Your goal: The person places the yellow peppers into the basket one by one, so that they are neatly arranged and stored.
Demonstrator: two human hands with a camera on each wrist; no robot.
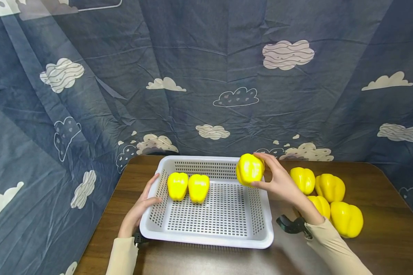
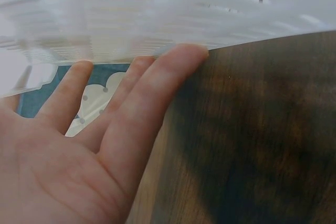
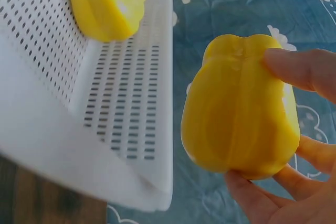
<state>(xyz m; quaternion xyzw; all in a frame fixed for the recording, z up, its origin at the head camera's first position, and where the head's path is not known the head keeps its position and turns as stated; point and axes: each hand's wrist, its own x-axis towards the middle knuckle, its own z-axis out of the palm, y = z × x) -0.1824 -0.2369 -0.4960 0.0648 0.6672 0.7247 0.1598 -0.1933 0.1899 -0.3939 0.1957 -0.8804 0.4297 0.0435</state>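
Observation:
In the head view a yellow bell pepper (image 1: 250, 169) is held by the right hand (image 1: 283, 181) over the right back part of a white perforated basket (image 1: 206, 240). The right wrist view shows that pepper (image 3: 239, 108) pinched between the thumb and fingers (image 3: 310, 72). Two more yellow peppers, one (image 1: 177, 186) beside the other (image 1: 198, 188), rest in the basket's left half. At the basket's left rim lies the left hand (image 1: 140, 208), its thumb over the edge; in the left wrist view its extended fingers (image 2: 152, 98) touch the basket's outer side.
Right of the basket, several yellow peppers (image 1: 346, 219) are grouped on the brown wooden table (image 1: 389, 229). A dark blue curtain (image 1: 192, 38) with cloud prints hangs behind the table. Black straps with mounts are on both wrists.

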